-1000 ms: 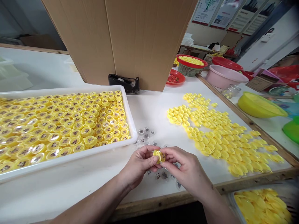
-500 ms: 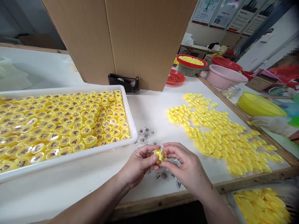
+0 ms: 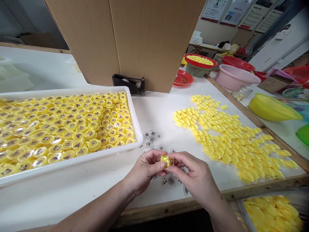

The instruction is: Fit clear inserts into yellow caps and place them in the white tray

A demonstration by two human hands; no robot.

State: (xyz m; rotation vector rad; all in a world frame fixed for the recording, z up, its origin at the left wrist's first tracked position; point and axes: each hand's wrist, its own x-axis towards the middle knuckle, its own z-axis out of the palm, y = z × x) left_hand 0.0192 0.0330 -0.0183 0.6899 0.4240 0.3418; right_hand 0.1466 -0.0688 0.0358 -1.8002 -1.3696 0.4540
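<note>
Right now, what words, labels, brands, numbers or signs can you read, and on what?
No text is legible.
Wall posters: printed, too small and blurred.
Small cardboard box: dark marks, too small.
Held yellow piece: no readable lettering.
Large cardboard panel: no print visible.

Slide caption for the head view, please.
Left hand and right hand hold a small yellow piece near clear discs, between a white tray and spread yellow parts.
</note>
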